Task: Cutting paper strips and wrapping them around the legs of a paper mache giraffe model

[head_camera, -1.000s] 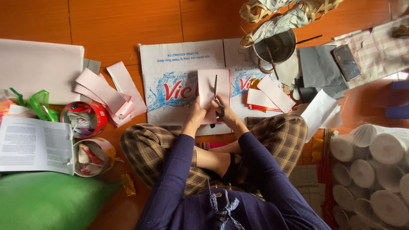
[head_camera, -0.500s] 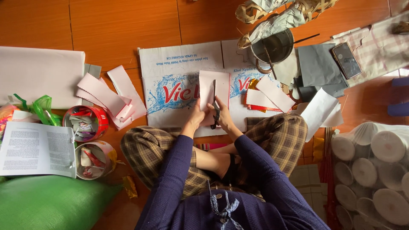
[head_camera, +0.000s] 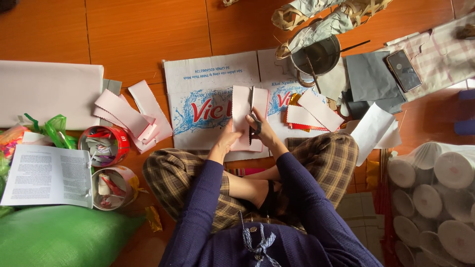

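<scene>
Pink-white paper everywhere, going L to R. Far left of frame: big blank sheet (head_camera: 47, 91) on the orange floor, printed booklet (head_camera: 47, 175) under it, green sack (head_camera: 59, 237) at lower left. Next, two round tins, the red tin (head_camera: 105, 145) and the pale tin (head_camera: 111, 187), both stuffed w/ scraps. Just right of them a fan of cut strips (head_camera: 131, 116) w/ zigzag edges; looks like the finished pile, several pcs.

Centre: flattened cardboard box (head_camera: 208, 89) as work mat. On it, the pink sheet (head_camera: 242, 116), held upright-ish above the person's lap. Left hand (head_camera: 225, 143) is clamped on the sheet's lower left edge, thumb on top. Right hand (head_camera: 262, 131) is closed round the scissors (head_camera: 252, 111), blades pointing up-frame along the sheet's midline; whether the blades are apart or together can't tell, too thin. Cut seems roughly most of the way up, not through at top edge as far as visible.

Right of centre: second lot of cut strips (head_camera: 314, 111) over red paper. Upper right: metal pot (head_camera: 319, 54), grey sheets (head_camera: 368, 76), phone (head_camera: 403, 69). Lower right: stacked paper rolls (head_camera: 435, 198).

Judgement: well underway, two piles done; this sheet mid-cut, and plenty of stock left.
</scene>
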